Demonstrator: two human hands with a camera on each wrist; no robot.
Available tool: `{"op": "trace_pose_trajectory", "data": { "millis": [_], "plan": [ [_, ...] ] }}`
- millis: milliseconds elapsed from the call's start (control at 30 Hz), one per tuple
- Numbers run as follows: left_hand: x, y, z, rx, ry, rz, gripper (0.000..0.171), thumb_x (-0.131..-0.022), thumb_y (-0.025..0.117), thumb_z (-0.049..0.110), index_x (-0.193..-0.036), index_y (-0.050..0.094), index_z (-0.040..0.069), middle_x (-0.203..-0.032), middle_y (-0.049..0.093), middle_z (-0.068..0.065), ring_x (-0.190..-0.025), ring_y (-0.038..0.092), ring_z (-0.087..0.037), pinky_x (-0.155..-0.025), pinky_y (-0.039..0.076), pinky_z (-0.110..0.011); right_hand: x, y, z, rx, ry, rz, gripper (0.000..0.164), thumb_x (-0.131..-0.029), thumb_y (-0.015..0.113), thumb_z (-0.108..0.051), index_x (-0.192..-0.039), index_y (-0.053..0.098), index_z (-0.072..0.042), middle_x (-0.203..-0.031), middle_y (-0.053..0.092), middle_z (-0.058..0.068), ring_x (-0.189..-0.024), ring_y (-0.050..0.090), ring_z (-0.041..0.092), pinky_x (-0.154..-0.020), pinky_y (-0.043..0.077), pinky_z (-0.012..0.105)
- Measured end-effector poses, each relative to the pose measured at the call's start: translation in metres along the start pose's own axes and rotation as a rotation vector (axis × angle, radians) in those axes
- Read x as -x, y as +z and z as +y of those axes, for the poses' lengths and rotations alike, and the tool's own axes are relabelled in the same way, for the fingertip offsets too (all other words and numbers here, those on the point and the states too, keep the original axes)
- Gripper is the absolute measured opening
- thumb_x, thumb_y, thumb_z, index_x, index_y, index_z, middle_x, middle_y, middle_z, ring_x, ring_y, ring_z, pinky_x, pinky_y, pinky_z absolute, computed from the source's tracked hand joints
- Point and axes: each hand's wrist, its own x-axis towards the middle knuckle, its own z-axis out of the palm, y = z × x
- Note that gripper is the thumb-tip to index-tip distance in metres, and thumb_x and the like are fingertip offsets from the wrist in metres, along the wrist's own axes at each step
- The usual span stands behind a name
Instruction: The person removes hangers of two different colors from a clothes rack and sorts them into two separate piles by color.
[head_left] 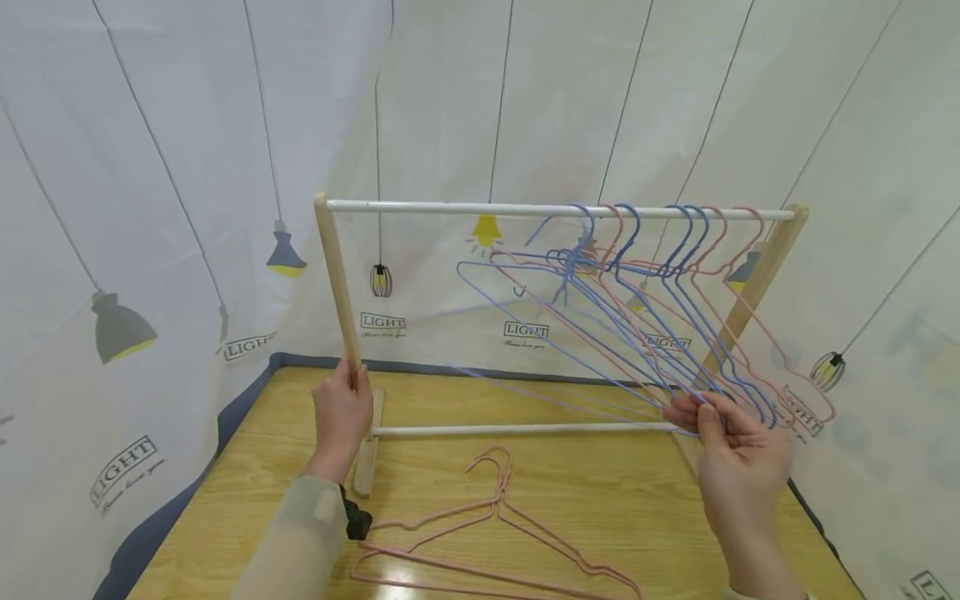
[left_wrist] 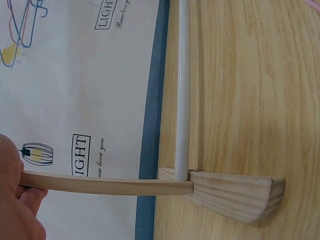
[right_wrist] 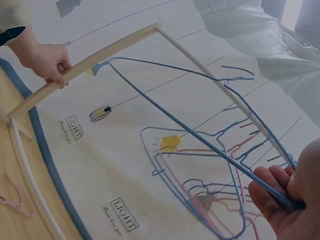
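Note:
My left hand (head_left: 342, 421) grips the left wooden post (head_left: 337, 287) of a small garment rack, its thumb and fingers wrapped round the wood. Out on the right, my right hand (head_left: 738, 458) pinches the corner of a blue wire hanger (right_wrist: 175, 120). This hanger's hook is near the white top rail (head_left: 450, 207); whether it sits on the rail I cannot tell. In the head view the held hanger is faint and blurred. Several other blue and pink hangers (head_left: 787, 371) hang on the right half of the rail.
Pink hangers (head_left: 540, 529) lie overlapped on the wooden table (head_left: 435, 483), in front of the rack. A white lower bar (head_left: 525, 430) joins the rack's feet (left_wrist: 235, 195). Behind stands a lamp-patterned cloth (head_left: 442, 108).

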Motion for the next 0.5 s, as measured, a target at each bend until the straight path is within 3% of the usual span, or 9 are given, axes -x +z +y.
{"op": "trace_pose_trajectory", "data": {
  "millis": [267, 500],
  "plan": [
    [0.0, -0.001, 0.0, -0.005, -0.015, -0.014, 0.011, -0.106, 0.063, 0.005, -0.097, 0.064, -0.001, -0.082, 0.071, -0.021, -0.062, 0.063, -0.031, -0.053, 0.052, -0.042, 0.036, -0.057, 0.031, 0.13, 0.36, -0.134, 0.024, -0.108, 0.057, 0.001, -0.122, 0.067, 0.017, -0.096, 0.079, 0.008, -0.084, 0.078, 0.017, -0.082, 0.058, 0.025],
    [0.001, -0.001, 0.001, -0.002, -0.007, -0.025, 0.012, -0.106, 0.063, 0.005, -0.096, 0.064, -0.002, -0.08, 0.07, -0.021, -0.059, 0.06, -0.03, -0.051, 0.049, -0.04, 0.047, -0.108, 0.062, 0.136, 0.578, -0.213, 0.021, -0.108, 0.058, 0.001, -0.121, 0.069, 0.012, -0.097, 0.079, 0.011, -0.086, 0.078, 0.022, -0.082, 0.06, 0.029]
  ]
}}
